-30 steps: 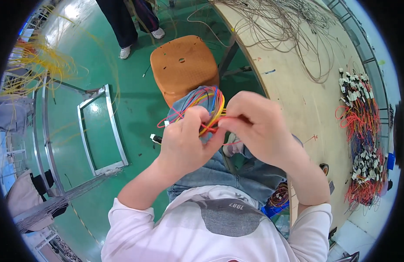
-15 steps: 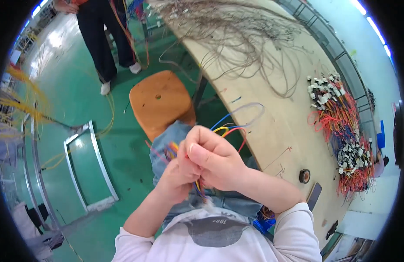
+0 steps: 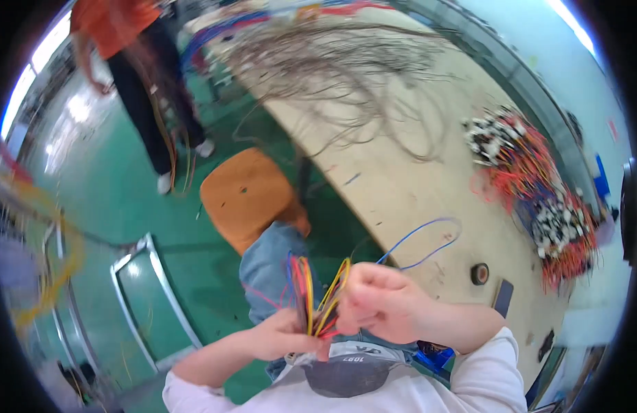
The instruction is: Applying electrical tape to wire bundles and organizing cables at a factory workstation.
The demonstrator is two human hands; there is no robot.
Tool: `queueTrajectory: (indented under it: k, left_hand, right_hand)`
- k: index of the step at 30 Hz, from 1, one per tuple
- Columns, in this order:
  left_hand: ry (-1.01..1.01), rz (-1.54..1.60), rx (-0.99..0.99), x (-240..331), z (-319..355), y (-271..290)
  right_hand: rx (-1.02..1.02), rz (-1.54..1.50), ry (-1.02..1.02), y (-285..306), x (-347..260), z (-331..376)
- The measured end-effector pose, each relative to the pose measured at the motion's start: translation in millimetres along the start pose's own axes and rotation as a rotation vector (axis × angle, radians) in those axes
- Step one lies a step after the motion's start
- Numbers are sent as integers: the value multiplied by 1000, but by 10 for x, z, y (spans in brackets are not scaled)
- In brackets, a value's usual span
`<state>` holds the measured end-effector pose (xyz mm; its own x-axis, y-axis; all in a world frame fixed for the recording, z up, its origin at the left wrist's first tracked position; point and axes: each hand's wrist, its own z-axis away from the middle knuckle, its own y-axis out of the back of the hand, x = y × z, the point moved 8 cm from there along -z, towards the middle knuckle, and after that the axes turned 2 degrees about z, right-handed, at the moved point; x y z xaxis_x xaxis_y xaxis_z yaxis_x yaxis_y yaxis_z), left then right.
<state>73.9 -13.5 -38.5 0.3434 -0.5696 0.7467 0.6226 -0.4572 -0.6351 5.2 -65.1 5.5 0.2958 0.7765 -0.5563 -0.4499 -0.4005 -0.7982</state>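
A bundle of thin wires (image 3: 306, 292), coloured red, yellow, blue and dark, stands up from my left hand (image 3: 291, 336), whose fingers are closed around it low in front of my body. Beside it, to the right, my right hand (image 3: 384, 303) is closed with curled fingers on some of the wires; which strands it pinches is partly hidden and blurred. From behind that hand a loop of blue wire (image 3: 428, 224) reaches out over the table edge. A pinkish wire (image 3: 263, 296) trails left from the bundle across my leg.
The wooden table (image 3: 408, 199) holds a tangle of grey-brown wires (image 3: 346, 76), piled harnesses with white connectors (image 3: 532, 165), a tape roll (image 3: 479, 274) and a dark flat block (image 3: 502, 297). An orange stool (image 3: 246, 199) stands left, near a metal frame (image 3: 164, 296). Someone in orange (image 3: 119, 31) stands beyond.
My hands have come apart and moved lower, the right one drawing away to the right. The wire bundle now shows fanned upright, and the blue loop has swung farther right. The view has shifted.
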Motion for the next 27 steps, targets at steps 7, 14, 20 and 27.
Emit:
queueTrajectory:
  k: [7,14,20,27]
  left_hand:
    - [80,-44,61,60,100,84]
    - [349,-208,-31,21,245,-404]
    - [255,-200,528,299,-11,227]
    - [-207,-1187,539,1100,-662,-368]
  right_hand:
    - [-290,539,48,-349,43,72]
    - [-344,326,16,-302,218,375]
    - [477,542,274,539,-541,409]
    - [201,530,320,272,-583,489]
